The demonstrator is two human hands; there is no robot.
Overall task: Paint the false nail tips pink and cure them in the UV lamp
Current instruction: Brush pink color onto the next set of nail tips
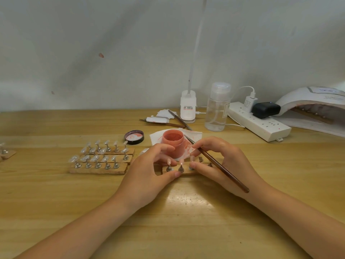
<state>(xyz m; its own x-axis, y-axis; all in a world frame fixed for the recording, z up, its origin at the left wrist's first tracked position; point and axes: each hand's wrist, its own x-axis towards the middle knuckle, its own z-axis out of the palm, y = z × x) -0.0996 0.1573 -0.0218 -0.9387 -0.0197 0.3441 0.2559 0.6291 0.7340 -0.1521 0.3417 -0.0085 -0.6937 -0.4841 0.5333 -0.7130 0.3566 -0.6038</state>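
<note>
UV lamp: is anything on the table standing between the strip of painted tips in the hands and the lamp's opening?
Partly. The power strip with a black adapter lies between the held strip and the UV lamp. Carried above the table, nothing visible blocks it.

Soft, even light from above; a glare patch shines on the counter [186, 200]. Edges bend and look slightly blurred.

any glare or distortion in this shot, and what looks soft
Head view: a bright glare patch sits on the wooden table between the wrists; wide-angle distortion bows the table's far edge; the UV lamp at the right edge and the clear nail tips look soft, while both hands are fairly sharp.
</note>
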